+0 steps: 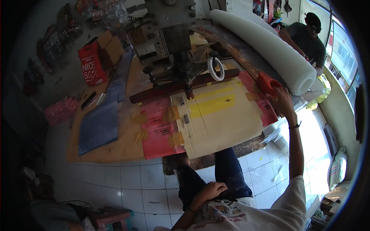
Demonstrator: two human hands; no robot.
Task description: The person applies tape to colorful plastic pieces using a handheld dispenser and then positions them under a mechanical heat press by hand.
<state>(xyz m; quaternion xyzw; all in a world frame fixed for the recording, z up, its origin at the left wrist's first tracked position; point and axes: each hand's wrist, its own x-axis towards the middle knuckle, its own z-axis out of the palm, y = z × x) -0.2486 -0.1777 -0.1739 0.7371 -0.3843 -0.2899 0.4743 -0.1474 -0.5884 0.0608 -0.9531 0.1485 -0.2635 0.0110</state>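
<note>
Container (265, 81), red and open-ended, contents unclear, against right hand (282, 102).

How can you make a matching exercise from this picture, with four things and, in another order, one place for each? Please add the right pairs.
1. left hand
2. right hand
3. red bag
4. white roll

A. along the right side of the table
B. beside a cardboard box
C. by the dark trousers
D. at a red object

Pairs: 1-C, 2-D, 3-B, 4-A
</note>
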